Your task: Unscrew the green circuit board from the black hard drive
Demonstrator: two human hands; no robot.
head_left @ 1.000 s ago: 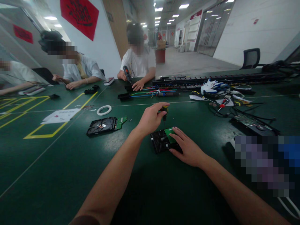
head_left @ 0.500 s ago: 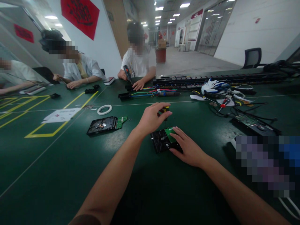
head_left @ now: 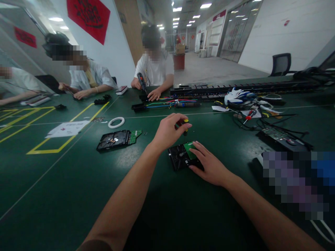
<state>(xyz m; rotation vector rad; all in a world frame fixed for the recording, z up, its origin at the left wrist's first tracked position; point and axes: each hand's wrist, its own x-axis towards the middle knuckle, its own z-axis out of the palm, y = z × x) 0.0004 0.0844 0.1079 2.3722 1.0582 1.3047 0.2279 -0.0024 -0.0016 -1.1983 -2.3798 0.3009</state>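
A black hard drive (head_left: pixel 179 157) with a green circuit board (head_left: pixel 190 150) lies on the green table (head_left: pixel 78 181) in front of me. My left hand (head_left: pixel 169 131) is closed around the top of a small screwdriver with a yellow and black handle (head_left: pixel 185 126), held upright over the drive. My right hand (head_left: pixel 209 165) lies flat on the drive's right side, fingers stretched out and pressing on the green board.
A second opened hard drive (head_left: pixel 117 139) lies to the left, near a white tape ring (head_left: pixel 116 122) and papers (head_left: pixel 68 128). Cables, gloves (head_left: pixel 237 96) and tools crowd the right. Across the table, people sit; one holds an electric screwdriver (head_left: pixel 141 81).
My left hand has turned slightly on the screwdriver handle, its fingers shifting round it. My right hand and the drive have stayed in place.
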